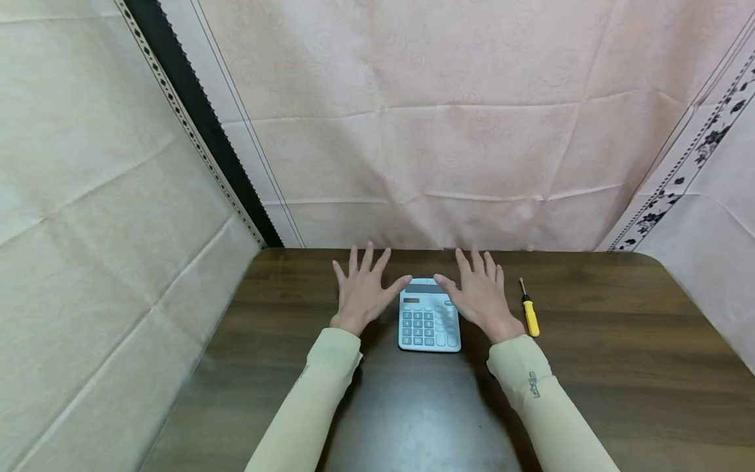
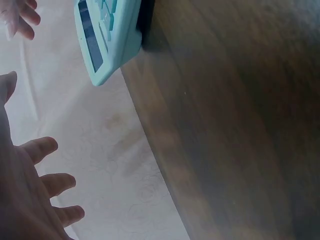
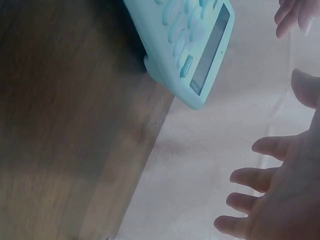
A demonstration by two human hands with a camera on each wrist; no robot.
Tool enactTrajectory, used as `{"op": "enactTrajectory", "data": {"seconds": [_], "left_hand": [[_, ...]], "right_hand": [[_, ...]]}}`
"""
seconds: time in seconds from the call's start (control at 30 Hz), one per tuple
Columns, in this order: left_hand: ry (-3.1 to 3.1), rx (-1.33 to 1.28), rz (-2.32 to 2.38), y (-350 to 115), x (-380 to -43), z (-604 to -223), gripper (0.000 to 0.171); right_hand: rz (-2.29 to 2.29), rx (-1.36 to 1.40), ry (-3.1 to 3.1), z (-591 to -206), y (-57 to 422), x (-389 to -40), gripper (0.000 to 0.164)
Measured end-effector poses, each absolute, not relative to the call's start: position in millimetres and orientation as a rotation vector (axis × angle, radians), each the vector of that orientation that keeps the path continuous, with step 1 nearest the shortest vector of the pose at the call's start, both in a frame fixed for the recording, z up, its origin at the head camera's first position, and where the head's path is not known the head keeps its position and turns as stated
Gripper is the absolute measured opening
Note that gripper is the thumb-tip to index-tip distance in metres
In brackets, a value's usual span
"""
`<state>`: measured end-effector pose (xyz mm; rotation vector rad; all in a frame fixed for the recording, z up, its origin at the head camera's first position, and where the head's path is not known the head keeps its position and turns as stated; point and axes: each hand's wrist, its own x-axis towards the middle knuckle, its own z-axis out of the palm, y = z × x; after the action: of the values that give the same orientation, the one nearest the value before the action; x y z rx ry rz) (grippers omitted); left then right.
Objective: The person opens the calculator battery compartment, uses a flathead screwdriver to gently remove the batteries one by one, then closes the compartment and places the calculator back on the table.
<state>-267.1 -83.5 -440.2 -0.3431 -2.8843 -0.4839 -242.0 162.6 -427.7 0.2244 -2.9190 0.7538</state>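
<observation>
A light blue calculator [image 1: 428, 321] lies on the wooden table, its keys facing up and its display at the far end. My left hand [image 1: 362, 293] is spread just left of it, thumb pointing toward its top edge. On the other side my right hand [image 1: 482, 296] is spread too, its thumb overlapping the calculator's upper right corner in the head view. In the left wrist view the calculator [image 2: 112, 37] stands apart from the fingers. The right wrist view also shows a gap between the calculator [image 3: 187, 50] and the right fingers [image 3: 252, 177]. Neither hand holds anything.
A screwdriver [image 1: 530, 314] with a yellow handle lies right of the right hand, tip pointing away. The brown table [image 1: 619, 341] ends at a far edge just past the fingertips. Pale patterned cloth [image 1: 448, 151] hangs behind it and along both sides.
</observation>
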Motion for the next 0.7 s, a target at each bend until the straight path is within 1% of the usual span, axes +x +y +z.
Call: {"op": "enactTrajectory", "data": {"seconds": [0.37,0.7], "left_hand": [[-2.887,-0.313,-0.522,-82,-260,-446,0.091],[-2.860,-0.267,-0.706,-80,-252,-447,0.093]], "right_hand": [[0.800,0.174,-2.915,-430,162,-237,0.089],[0.846,0.144,-2.941,-429,162,-231,0.088]]}}
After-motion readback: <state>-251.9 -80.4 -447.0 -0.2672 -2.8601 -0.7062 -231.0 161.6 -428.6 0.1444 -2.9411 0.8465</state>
